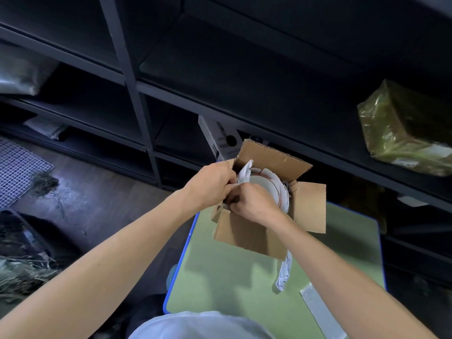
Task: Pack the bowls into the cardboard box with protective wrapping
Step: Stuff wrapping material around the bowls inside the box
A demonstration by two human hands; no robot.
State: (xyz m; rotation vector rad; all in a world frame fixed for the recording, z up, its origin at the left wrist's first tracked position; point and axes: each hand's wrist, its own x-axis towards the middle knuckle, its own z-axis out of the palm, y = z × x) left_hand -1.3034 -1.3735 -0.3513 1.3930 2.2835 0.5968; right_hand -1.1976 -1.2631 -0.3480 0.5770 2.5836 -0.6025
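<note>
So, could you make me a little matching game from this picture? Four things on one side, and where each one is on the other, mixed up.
Things:
1 bowls
2 white wrapping paper
3 grey tape strip
4 plastic-wrapped parcel

Places:
A on the dark shelf, at the right
B flat on the green table
C gripped by the left hand
D in the cardboard box, rims showing

Pairs: 1-D, 2-C, 3-B, 4-A.

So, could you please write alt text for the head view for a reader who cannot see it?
Left hand and right hand grip white wrapping paper beside bowls in an open cardboard box on a green table, before dark shelves.
</note>
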